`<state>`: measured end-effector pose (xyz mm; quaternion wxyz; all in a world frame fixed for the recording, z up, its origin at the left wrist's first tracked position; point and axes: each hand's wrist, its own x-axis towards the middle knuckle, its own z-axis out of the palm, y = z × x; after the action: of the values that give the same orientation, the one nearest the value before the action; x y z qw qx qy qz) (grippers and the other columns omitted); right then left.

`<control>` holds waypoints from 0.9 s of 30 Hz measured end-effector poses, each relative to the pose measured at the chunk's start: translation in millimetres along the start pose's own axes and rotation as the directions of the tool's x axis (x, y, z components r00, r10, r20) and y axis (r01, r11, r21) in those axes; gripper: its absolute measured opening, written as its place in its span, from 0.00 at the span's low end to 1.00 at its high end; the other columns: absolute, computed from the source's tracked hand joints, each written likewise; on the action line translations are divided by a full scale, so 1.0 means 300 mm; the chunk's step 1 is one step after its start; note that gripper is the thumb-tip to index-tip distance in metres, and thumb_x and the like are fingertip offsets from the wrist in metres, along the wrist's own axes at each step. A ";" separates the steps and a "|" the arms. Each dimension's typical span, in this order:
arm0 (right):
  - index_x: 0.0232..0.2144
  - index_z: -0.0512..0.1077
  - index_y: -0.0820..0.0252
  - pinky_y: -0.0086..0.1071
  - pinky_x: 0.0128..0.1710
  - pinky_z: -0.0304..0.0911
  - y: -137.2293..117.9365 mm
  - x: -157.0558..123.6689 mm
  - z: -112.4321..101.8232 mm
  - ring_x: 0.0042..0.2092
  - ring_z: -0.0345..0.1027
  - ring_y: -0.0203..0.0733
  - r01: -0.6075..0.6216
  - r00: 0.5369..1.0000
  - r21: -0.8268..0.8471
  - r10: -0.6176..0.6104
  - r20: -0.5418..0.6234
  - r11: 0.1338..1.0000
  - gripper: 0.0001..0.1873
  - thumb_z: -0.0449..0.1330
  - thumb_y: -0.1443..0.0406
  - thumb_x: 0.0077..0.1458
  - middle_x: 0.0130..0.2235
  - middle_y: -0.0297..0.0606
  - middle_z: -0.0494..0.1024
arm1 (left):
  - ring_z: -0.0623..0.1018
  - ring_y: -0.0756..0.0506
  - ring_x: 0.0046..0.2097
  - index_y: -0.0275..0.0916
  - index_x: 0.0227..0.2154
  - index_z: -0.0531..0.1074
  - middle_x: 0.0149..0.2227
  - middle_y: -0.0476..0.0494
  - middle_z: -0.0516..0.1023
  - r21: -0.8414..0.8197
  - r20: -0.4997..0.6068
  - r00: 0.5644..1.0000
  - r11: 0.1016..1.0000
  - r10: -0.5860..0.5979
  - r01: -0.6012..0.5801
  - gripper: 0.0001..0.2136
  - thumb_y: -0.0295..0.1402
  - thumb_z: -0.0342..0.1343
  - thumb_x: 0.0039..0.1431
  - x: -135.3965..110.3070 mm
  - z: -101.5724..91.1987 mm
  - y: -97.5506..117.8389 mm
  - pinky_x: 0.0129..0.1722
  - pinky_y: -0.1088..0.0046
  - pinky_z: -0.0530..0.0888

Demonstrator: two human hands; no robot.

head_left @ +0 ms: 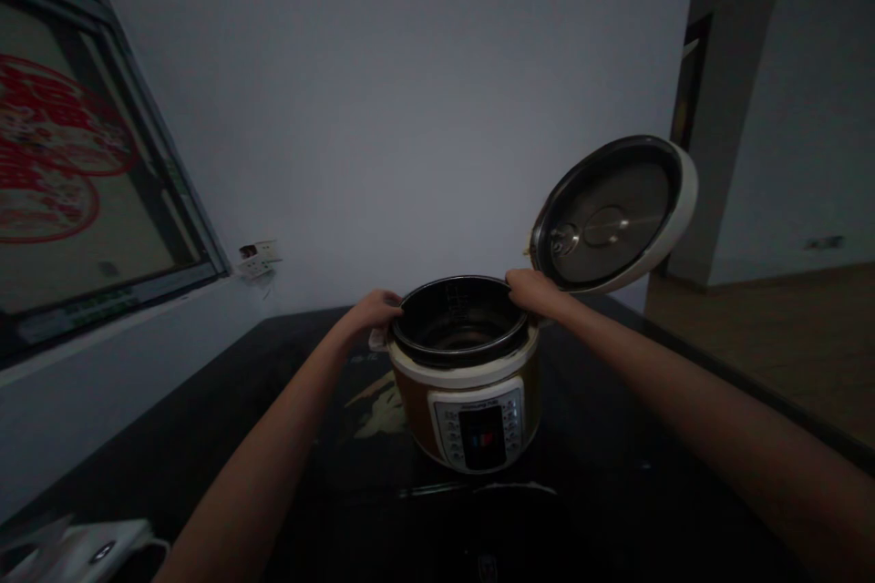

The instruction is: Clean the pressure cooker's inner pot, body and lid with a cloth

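Observation:
A brown and white electric cooker (471,405) stands on a dark table (205,437), its control panel facing me. Its lid (612,217) is swung open to the upper right, metal underside showing. A dark inner pot (459,328) sits in the cooker. My left hand (375,308) grips the pot's rim on the left side. My right hand (534,290) grips the rim on the right, just below the open lid. Both hands have their fingers curled over the rim.
A window (82,191) with red paper cutouts fills the left wall. Wall sockets (258,257) sit beside it. A white device (88,551) lies at the table's near left corner. To the right a wooden floor (766,328) opens beyond the table edge.

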<state>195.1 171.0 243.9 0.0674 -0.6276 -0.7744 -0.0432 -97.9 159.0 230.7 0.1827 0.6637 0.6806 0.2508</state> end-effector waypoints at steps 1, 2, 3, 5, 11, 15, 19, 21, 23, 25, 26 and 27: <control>0.49 0.69 0.66 0.42 0.48 0.67 0.000 0.004 -0.003 0.50 0.70 0.45 0.001 1.000 0.000 -0.001 -0.002 1.000 0.14 0.54 0.67 0.63 0.49 0.46 0.74 | 0.71 0.49 0.24 0.31 0.42 0.76 0.18 0.51 0.71 -0.015 0.000 1.000 1.000 -0.001 0.001 0.17 0.28 0.56 0.46 0.000 0.001 -0.004 0.27 0.74 0.67; 0.49 0.69 0.66 0.42 0.48 0.67 0.000 0.010 -0.006 0.50 0.70 0.45 0.002 1.000 0.001 -0.002 -0.003 1.000 0.14 0.55 0.66 0.63 0.49 0.46 0.74 | 0.70 0.50 0.23 0.31 0.43 0.76 0.17 0.52 0.70 -0.030 -0.001 1.000 1.000 -0.001 0.001 0.18 0.28 0.56 0.46 0.000 0.001 -0.008 0.26 0.74 0.67; 0.49 0.69 0.66 0.42 0.48 0.67 0.002 0.017 -0.009 0.50 0.70 0.45 0.003 1.000 0.002 -0.003 -0.003 1.000 0.14 0.55 0.65 0.63 0.49 0.46 0.74 | 0.69 0.50 0.22 0.30 0.43 0.76 0.17 0.52 0.69 -0.046 -0.004 1.000 0.999 -0.001 0.001 0.19 0.28 0.56 0.46 0.000 0.001 -0.011 0.25 0.75 0.67; 0.48 0.70 0.66 0.42 0.49 0.67 0.007 0.033 -0.015 0.49 0.70 0.45 0.003 1.000 0.004 -0.003 -0.003 1.000 0.14 0.56 0.65 0.63 0.49 0.45 0.74 | 0.68 0.50 0.21 0.29 0.44 0.75 0.16 0.53 0.68 -0.080 -0.012 1.000 0.997 0.004 -0.005 0.19 0.28 0.55 0.46 -0.004 -0.002 -0.012 0.24 0.75 0.66; 0.48 0.71 0.66 0.43 0.49 0.66 0.021 0.066 -0.054 0.51 0.69 0.46 0.018 0.999 0.021 -0.017 -0.033 1.000 0.14 0.57 0.66 0.61 0.50 0.47 0.74 | 0.68 0.51 0.22 0.28 0.44 0.75 0.18 0.52 0.69 -0.175 -0.063 0.998 0.984 0.031 -0.041 0.19 0.28 0.55 0.47 -0.031 -0.036 0.027 0.23 0.76 0.64; 0.48 0.72 0.69 0.41 0.48 0.66 0.025 0.071 -0.101 0.52 0.69 0.50 0.037 0.997 0.047 -0.034 -0.073 0.998 0.16 0.57 0.71 0.57 0.49 0.53 0.75 | 0.65 0.53 0.21 0.27 0.43 0.76 0.16 0.53 0.66 -0.220 -0.110 0.993 0.973 0.044 -0.067 0.18 0.27 0.55 0.47 -0.038 -0.069 0.061 0.21 0.77 0.62; 0.48 0.73 0.71 0.36 0.47 0.65 0.030 0.069 -0.163 0.51 0.70 0.53 0.041 0.991 0.096 -0.028 -0.129 0.995 0.20 0.58 0.75 0.51 0.47 0.57 0.76 | 0.65 0.53 0.20 0.27 0.42 0.76 0.17 0.53 0.66 -0.266 -0.176 0.983 0.959 0.052 -0.099 0.18 0.26 0.55 0.47 -0.043 -0.104 0.100 0.21 0.78 0.61; 0.48 0.74 0.70 0.35 0.46 0.65 0.037 0.065 -0.201 0.50 0.70 0.52 0.037 0.987 0.137 -0.015 -0.161 0.990 0.22 0.59 0.75 0.49 0.45 0.55 0.77 | 0.65 0.53 0.20 0.27 0.44 0.75 0.17 0.52 0.67 -0.290 -0.214 0.975 0.950 0.056 -0.118 0.19 0.26 0.55 0.47 -0.049 -0.123 0.126 0.21 0.77 0.62; 0.48 0.74 0.69 0.33 0.43 0.66 0.049 0.058 -0.243 0.47 0.72 0.50 0.039 0.981 0.192 -0.001 -0.192 0.981 0.22 0.59 0.75 0.49 0.42 0.53 0.78 | 0.66 0.53 0.21 0.27 0.44 0.75 0.18 0.51 0.69 -0.314 -0.251 0.966 0.938 0.069 -0.149 0.19 0.26 0.56 0.47 -0.059 -0.143 0.155 0.22 0.77 0.63; 0.48 0.74 0.70 0.31 0.38 0.66 0.063 0.044 -0.287 0.41 0.73 0.47 0.050 0.977 0.259 0.007 -0.214 0.965 0.21 0.59 0.74 0.50 0.39 0.51 0.79 | 0.68 0.52 0.22 0.28 0.44 0.76 0.19 0.49 0.71 -0.337 -0.287 0.954 0.922 0.092 -0.190 0.19 0.27 0.57 0.46 -0.073 -0.166 0.186 0.24 0.76 0.65; 0.49 0.74 0.70 0.29 0.34 0.66 0.071 0.034 -0.308 0.38 0.73 0.45 0.058 0.975 0.287 0.007 -0.221 0.956 0.20 0.58 0.73 0.52 0.38 0.50 0.79 | 0.68 0.52 0.22 0.29 0.44 0.76 0.20 0.48 0.72 -0.347 -0.305 0.947 0.913 0.105 -0.213 0.19 0.27 0.57 0.46 -0.081 -0.177 0.201 0.25 0.76 0.66; 0.50 0.73 0.70 0.28 0.31 0.65 0.079 0.022 -0.327 0.34 0.73 0.42 0.066 0.973 0.325 0.012 -0.231 0.943 0.20 0.57 0.73 0.53 0.37 0.49 0.79 | 0.69 0.52 0.23 0.29 0.44 0.76 0.21 0.47 0.73 -0.356 -0.322 0.939 0.904 0.118 -0.236 0.19 0.27 0.57 0.46 -0.090 -0.189 0.216 0.25 0.76 0.66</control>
<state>221.8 167.6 341.5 0.2604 -0.5873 -0.7662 0.0141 -76.7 126.0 312.0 0.1841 0.6291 0.5727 0.4922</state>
